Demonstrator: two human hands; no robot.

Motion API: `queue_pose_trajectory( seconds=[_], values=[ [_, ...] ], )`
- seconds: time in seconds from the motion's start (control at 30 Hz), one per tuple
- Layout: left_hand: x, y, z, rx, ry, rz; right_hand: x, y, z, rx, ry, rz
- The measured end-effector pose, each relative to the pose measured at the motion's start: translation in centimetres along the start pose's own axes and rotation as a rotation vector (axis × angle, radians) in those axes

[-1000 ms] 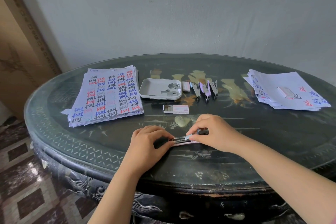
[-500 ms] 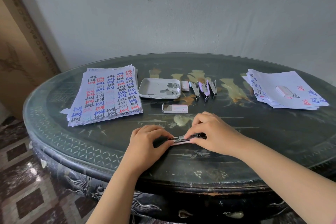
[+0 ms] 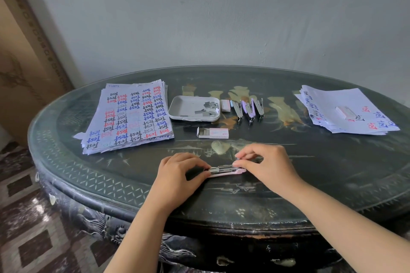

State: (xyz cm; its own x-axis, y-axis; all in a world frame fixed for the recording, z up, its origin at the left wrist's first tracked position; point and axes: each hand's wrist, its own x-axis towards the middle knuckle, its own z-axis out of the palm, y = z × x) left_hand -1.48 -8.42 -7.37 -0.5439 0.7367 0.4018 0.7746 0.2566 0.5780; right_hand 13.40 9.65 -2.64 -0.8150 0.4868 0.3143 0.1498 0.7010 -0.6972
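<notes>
A small pink stapler [image 3: 224, 171] lies flat on the dark oval table [image 3: 332, 184] near its front edge, its metal staple channel showing on top. My left hand [image 3: 177, 173] grips the stapler's left end with curled fingers. My right hand [image 3: 268, 166] pinches its right end between thumb and fingertips, and the fingers hide that end. An open box of staples [image 3: 212, 133] lies just beyond the hands.
A white tray [image 3: 186, 106] with loose staple strips sits mid-table, a small box [image 3: 225, 105] and three staplers [image 3: 249, 109] to its right. A sheet stack covered in "Test" [image 3: 131, 117] lies left. Another paper stack [image 3: 346, 113] with a staple box [image 3: 346, 111] lies right.
My right hand's fingers have lifted a little at the stapler's right end. The stapler and my left hand stay in the same place.
</notes>
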Motion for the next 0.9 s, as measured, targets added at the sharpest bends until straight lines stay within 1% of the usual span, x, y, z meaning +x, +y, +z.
queue_pose_trajectory(
  seconds=[0.07,0.13,0.2,0.23,0.27,0.3,0.33,0.37,0.4,0.43,0.47,0.5,0.63,0.7,0.73,0.8,0.9],
  values=[
    [0.1,0.0,0.0,0.003,0.001,0.002,0.0,0.1,0.2,-0.030,-0.031,-0.088],
    [0.1,0.0,-0.1,0.006,0.002,0.003,0.1,0.4,0.6,-0.141,-0.130,-0.231],
    [0.0,0.1,-0.1,0.004,0.002,0.003,-0.3,0.4,0.9,-0.231,-0.201,-0.286],
    [0.0,0.2,-0.2,0.004,0.002,0.001,-0.5,0.4,0.8,-0.236,-0.175,-0.287],
    [0.0,0.2,-0.2,0.008,0.003,-0.002,-0.7,0.4,0.5,-0.233,-0.108,-0.277],
    [-0.1,0.3,-0.2,0.013,0.004,-0.005,-0.8,0.4,0.0,-0.249,-0.026,-0.252],
    [-0.1,0.3,-0.2,0.018,0.004,-0.007,-0.9,0.5,-0.8,-0.318,0.027,-0.198],
    [-0.1,0.3,-0.2,0.021,0.002,-0.008,-1.0,0.7,-1.8,-0.451,0.006,-0.108],
    [-0.1,0.3,-0.2,0.022,0.000,-0.008,-1.1,1.0,-2.8,-0.599,-0.083,0.006],
    [-0.1,0.3,-0.2,0.023,-0.001,-0.007,-1.1,1.4,-3.6,-0.693,-0.208,0.113],
    [-0.1,0.3,-0.2,0.024,-0.003,-0.006,-1.1,1.8,-4.1,-0.690,-0.308,0.190],
    [-0.1,0.3,-0.2,0.027,-0.005,-0.004,-1.1,2.1,-4.4,-0.607,-0.347,0.230],
    [-0.1,0.4,-0.2,0.038,-0.008,-0.002,-0.3,1.8,-5.1,-0.097,-0.182,0.267],
    [0.0,0.4,-0.1,0.040,-0.009,-0.006,0.0,0.6,-5.1,0.190,-0.145,0.277],
    [0.0,0.3,-0.1,0.042,-0.012,-0.009,0.1,-0.1,-4.8,0.261,-0.148,0.254],
    [0.0,0.3,-0.1,0.047,-0.017,-0.015,0.3,-1.1,-3.2,0.250,-0.202,0.201],
    [-0.1,0.2,-0.1,0.051,-0.027,-0.012,0.4,-1.6,-0.5,0.085,-0.347,0.128]
  ],
)
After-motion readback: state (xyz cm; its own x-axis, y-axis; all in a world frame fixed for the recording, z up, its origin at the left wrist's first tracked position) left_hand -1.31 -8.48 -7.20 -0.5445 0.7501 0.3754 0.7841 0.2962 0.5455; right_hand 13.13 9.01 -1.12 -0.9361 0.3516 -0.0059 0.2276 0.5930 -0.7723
